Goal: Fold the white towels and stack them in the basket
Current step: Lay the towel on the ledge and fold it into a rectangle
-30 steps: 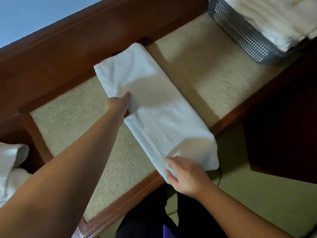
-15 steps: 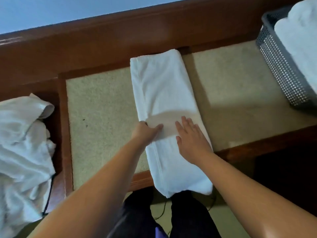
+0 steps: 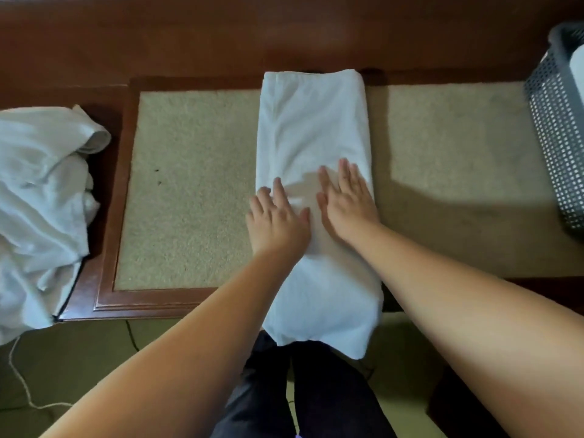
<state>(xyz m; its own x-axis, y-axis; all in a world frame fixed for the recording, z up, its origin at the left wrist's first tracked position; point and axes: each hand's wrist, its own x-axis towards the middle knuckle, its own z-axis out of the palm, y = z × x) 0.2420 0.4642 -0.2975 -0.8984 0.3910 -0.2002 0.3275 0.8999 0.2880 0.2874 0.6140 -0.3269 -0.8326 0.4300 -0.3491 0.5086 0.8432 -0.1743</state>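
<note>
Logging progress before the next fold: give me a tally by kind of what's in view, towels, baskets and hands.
Folded towel on the bench: 1, the towel under both hands
Unfolded towel pile: 1, the pile at the left; separate pieces cannot be told
Basket: 1, the basket at the right, with white towel inside
Hands: 2, left hand and right hand, flat on the towel
Total: 5

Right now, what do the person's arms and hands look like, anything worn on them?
Both forearms are bare as far as the view reaches: no sleeves, watch, bracelet or gloves. The left hand and right hand show no rings on the fingers, and the nails look short and unpainted. Dark trousers show below.
</note>
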